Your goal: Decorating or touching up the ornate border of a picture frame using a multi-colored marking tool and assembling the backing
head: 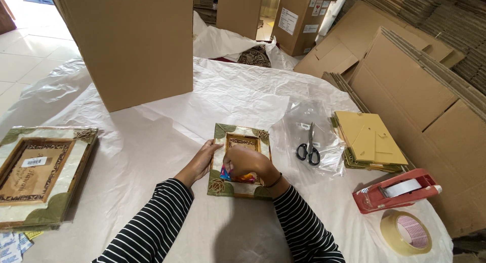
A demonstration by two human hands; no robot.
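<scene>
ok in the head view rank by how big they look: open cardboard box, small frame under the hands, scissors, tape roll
1. open cardboard box, largest by far
2. small frame
3. scissors and tape roll look alike; the roll lies nearer the camera, so I will not rank them
</scene>
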